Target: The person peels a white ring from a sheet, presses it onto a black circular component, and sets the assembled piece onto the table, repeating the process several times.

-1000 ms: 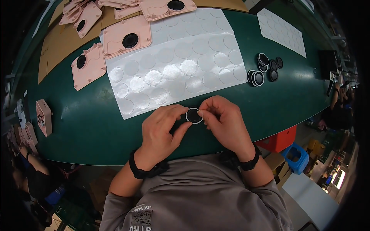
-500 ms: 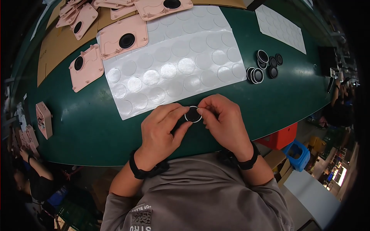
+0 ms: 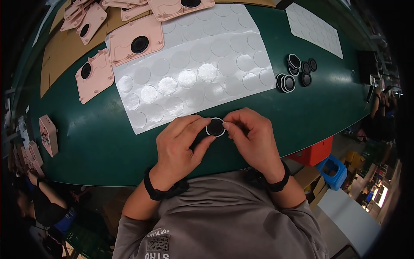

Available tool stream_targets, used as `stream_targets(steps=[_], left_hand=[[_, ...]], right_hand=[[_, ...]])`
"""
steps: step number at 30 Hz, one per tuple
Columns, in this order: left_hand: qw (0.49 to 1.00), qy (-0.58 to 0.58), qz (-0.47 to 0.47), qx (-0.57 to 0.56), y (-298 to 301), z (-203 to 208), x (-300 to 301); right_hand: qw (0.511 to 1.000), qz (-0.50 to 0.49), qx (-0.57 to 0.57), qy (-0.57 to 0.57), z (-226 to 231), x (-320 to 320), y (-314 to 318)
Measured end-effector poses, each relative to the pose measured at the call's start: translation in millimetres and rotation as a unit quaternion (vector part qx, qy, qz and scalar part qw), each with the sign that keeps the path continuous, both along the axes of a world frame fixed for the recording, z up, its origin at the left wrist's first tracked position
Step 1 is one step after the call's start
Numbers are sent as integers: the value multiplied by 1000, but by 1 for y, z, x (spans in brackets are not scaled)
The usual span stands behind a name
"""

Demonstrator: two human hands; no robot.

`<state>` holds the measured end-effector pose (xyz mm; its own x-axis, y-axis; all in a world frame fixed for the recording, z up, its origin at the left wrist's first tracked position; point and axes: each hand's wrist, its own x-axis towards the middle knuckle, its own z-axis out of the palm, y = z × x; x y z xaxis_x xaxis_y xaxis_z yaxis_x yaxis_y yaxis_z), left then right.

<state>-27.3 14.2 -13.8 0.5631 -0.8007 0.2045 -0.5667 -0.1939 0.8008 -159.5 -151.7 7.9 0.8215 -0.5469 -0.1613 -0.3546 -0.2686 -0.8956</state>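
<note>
A small round black disc with a white rim point(image 3: 215, 127) is held just above the table's near side; it looks like a small speaker. My left hand point(image 3: 177, 142) grips its left side, with fingertips at the upper edge and the thumb at the lower edge. The fingertips of my right hand point(image 3: 253, 137) are pinched together at the disc's right rim. Beyond my hands lies a white sheet of round clear stickers point(image 3: 194, 100).
Pink plastic panels point(image 3: 95, 82) with black round parts lie at the far left, several heaped on cardboard point(image 3: 64, 64). Loose black discs point(image 3: 288, 83) sit right of the sheet. A second sticker sheet point(image 3: 317, 32) lies far right. A pink box-shaped part point(image 3: 48, 134) stands at left.
Both hands stay almost in place around the disc. Its black face shows slightly more openly now, and the right fingertips sit a little further out at its rim.
</note>
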Motion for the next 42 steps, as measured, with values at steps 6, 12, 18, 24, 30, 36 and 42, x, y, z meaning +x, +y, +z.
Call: stream_targets(steps=[6, 12, 18, 24, 30, 36, 42], left_hand=[[999, -31, -6, -1, -1, 0, 0], [999, -46, -8, -7, -1, -2, 1], [999, -43, -14, 7, 0, -3, 4], [999, -26, -22, 12, 1, -5, 9], [1000, -7, -11, 23, 2, -5, 9], [999, 9, -28, 34, 3, -2, 14], [998, 39, -29, 38, 1, 2, 12]], right_hand=[[999, 10, -37, -10, -1, -2, 2], [1000, 3, -5, -9, 2, -4, 1], [998, 47, -34, -8, 1, -1, -2], [998, 48, -39, -22, 1, -3, -3], [998, 60, 2, 3, 9, 2, -6], [998, 56, 5, 20, 6, 2, -9], [994, -5, 99, 55, 7, 5, -8]])
